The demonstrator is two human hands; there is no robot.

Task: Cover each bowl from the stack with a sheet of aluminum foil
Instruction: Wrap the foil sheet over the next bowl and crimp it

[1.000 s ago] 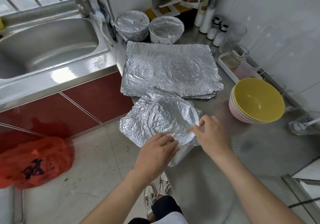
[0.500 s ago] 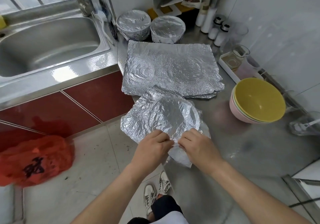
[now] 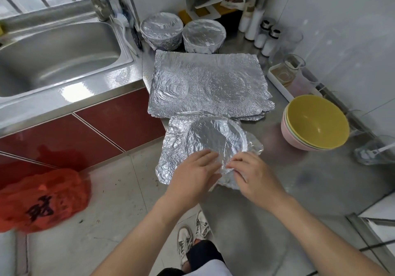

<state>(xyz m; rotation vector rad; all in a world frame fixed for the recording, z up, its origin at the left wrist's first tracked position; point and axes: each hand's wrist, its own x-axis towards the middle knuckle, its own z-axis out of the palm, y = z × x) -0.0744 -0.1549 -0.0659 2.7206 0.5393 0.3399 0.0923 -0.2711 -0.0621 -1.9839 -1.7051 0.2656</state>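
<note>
A bowl draped in a crinkled foil sheet (image 3: 210, 137) sits at the counter's near left corner; only its round rim shape shows through the foil. My left hand (image 3: 193, 174) and my right hand (image 3: 251, 172) both pinch the foil at the bowl's near rim, fingertips almost touching. Behind it lies a flat pile of foil sheets (image 3: 208, 85). A stack of bowls (image 3: 316, 122), yellow on top and pink beneath, stands at the right. Two foil-covered bowls, one (image 3: 161, 29) beside the other (image 3: 204, 35), rest at the back.
A steel sink (image 3: 55, 51) fills the left. Bottles and shakers (image 3: 259, 23), a white tray with a glass jug (image 3: 288, 72) and a clear container (image 3: 376, 151) line the right wall. An orange plastic bag (image 3: 42, 198) lies on the floor below.
My right hand slid from the bowl's right side to the near rim, meeting my left hand. The foil's near edge is folded down more.
</note>
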